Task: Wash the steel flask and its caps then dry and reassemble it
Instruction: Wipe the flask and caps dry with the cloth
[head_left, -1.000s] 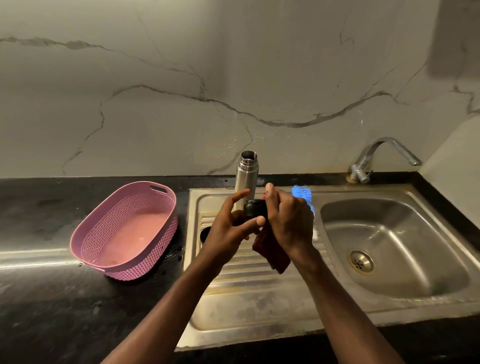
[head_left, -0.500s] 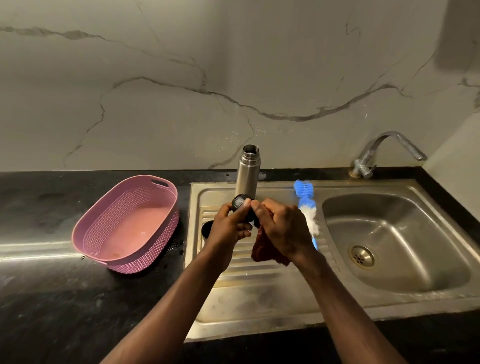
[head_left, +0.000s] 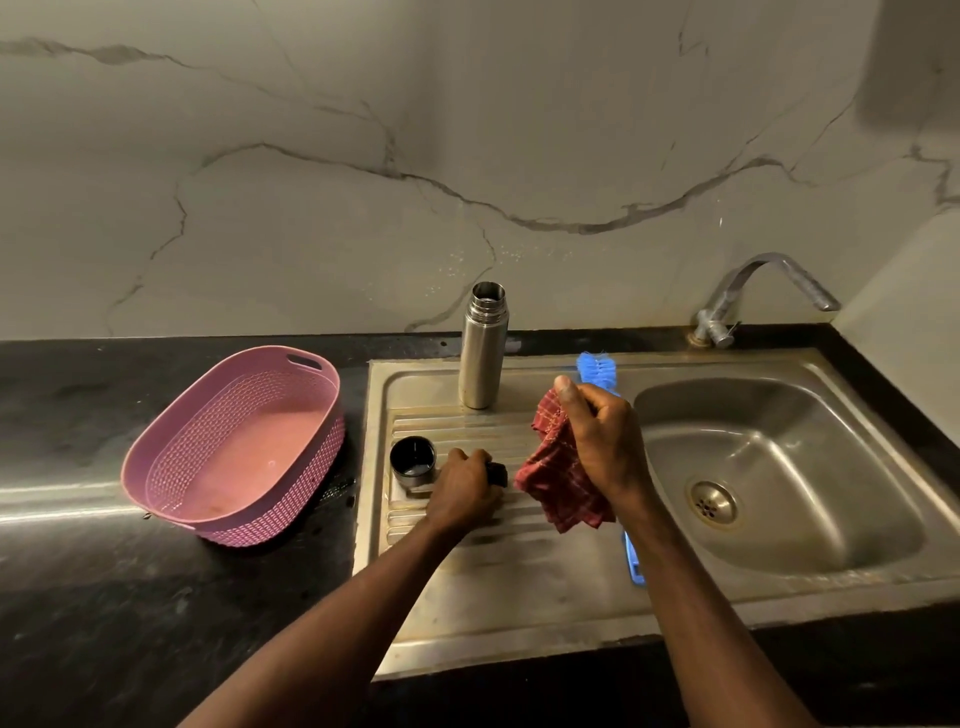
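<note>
The steel flask (head_left: 483, 347) stands upright and uncapped at the back of the ribbed drainboard (head_left: 519, 582), at about twelve o'clock from the left hand (head_left: 464, 491) and well apart from it. The left hand lies low on the drainboard with its fingers curled round a small black inner cap (head_left: 497, 474), of which only the right edge shows past the knuckles. Just beside that hand, at its nine o'clock, a black outer cup cap (head_left: 413, 462) sits with its open mouth up; whether the hand touches it cannot be told. The right hand (head_left: 597, 436) is raised above the drainboard at about two o'clock from the left hand, its fingers closed round a red checked cloth (head_left: 558, 480), thumb pointing up; the cloth hangs down from the fist in loose folds and ends near the inner cap. Behind the right hand lies a blue bottle brush (head_left: 597, 368), bristles at the far end, its handle end showing again below the wrist along the divide between drainboard and sink bowl (head_left: 831, 467). A tap (head_left: 763, 291) stands at the bowl's twelve o'clock. On the dark countertop (head_left: 130, 597), at nine o'clock from the drainboard, sits a pink plastic basket (head_left: 332, 415).
</note>
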